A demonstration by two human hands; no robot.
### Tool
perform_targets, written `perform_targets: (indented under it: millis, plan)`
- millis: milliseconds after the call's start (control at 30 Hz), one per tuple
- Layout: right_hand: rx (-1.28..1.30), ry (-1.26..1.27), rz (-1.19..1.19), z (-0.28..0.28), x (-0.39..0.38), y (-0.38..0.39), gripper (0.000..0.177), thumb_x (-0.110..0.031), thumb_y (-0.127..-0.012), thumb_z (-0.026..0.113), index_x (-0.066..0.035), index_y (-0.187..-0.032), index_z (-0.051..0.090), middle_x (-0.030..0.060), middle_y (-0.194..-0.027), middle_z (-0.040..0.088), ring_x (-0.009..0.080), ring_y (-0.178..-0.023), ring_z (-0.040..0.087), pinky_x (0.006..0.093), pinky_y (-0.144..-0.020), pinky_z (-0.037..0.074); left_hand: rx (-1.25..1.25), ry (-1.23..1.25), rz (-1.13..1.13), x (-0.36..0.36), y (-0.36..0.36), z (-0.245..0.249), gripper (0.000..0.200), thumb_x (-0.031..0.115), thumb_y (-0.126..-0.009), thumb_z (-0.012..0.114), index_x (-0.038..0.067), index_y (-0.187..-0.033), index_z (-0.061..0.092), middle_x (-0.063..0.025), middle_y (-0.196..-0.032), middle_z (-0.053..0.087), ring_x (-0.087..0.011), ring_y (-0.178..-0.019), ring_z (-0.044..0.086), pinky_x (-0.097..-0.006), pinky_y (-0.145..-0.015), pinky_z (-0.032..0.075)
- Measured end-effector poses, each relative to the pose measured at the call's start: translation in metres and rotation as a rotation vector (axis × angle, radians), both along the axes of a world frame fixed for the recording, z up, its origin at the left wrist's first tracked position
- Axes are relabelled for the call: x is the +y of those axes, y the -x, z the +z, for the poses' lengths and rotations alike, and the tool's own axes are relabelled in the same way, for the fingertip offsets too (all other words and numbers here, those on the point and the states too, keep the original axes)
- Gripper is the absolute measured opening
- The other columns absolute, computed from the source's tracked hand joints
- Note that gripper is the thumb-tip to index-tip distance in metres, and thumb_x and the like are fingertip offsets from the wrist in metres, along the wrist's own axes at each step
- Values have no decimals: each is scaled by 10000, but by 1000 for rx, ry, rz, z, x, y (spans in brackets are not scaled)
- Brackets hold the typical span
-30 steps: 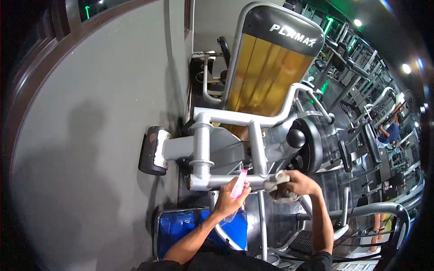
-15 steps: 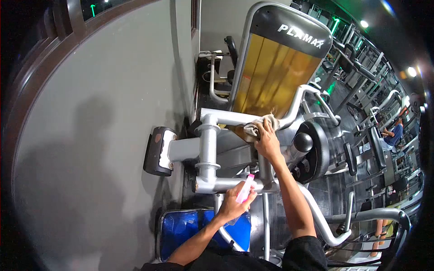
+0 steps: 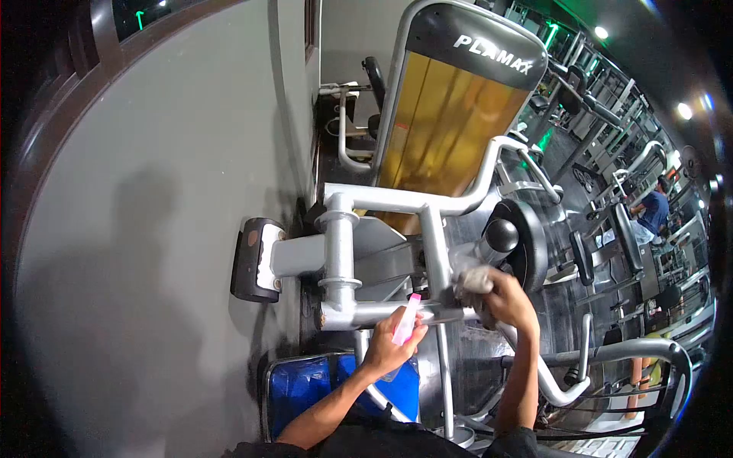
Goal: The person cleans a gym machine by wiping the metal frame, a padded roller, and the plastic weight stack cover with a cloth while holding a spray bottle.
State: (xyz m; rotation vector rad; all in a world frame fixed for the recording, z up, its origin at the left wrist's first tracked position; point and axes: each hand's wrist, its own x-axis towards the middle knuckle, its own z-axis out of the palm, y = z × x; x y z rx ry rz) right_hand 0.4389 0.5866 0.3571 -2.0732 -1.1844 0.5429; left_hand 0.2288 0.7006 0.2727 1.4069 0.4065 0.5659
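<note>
A silver tubular frame [image 3: 340, 248] of a gym machine fills the middle of the view. My left hand [image 3: 391, 345] is wrapped round a spray bottle with a pink and white top [image 3: 407, 319], just below the lower tube. My right hand [image 3: 510, 301] grips a crumpled, light-coloured cloth [image 3: 478, 281] at the right side of the frame, by the junction of the tubes. The cloth is smeared by motion, and its exact contact with the metal cannot be made out.
A yellow-panelled machine tower [image 3: 458, 114] stands behind the frame. A grey wall [image 3: 168, 153] rises on the left. Near my left arm lies a blue pad [image 3: 301, 389]. At far right a person [image 3: 653, 210] sits among other machines.
My right hand and the cloth have moved down and slightly right, from the upper tube to the lower junction. My left hand still holds the bottle. The view has shifted slightly.
</note>
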Motion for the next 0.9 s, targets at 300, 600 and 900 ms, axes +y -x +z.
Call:
perform_targets:
  millis: [300,600,900]
  plan:
    - [-225,-114,-368,-69,119,-10,558,-53,-812,469,-123,-1361,402,293,-1177,551,455,-1100,520,491,-930,425,-18,-67,-14,5,0,-1,191,86,-865,640,9,-1020,559,-49,-808,611,-100,-518,590,-244,-440,461]
    - [-286,-52,-116,-43,15,35,498,40,-783,488,-106,-1258,513,261,-940,632,423,-952,589,424,-776,488,-7,38,-34,1,0,-1,190,110,-865,637,21,-1016,564,-42,-793,619,-97,-541,591,-246,-468,484]
    - [4,-479,-486,-88,3,11,364,6,-868,415,24,-1219,514,141,-1030,649,218,-938,613,317,-822,459,13,186,103,-3,18,5,248,82,-889,620,-17,-1088,511,-83,-940,556,-122,-558,588,-252,-477,492]
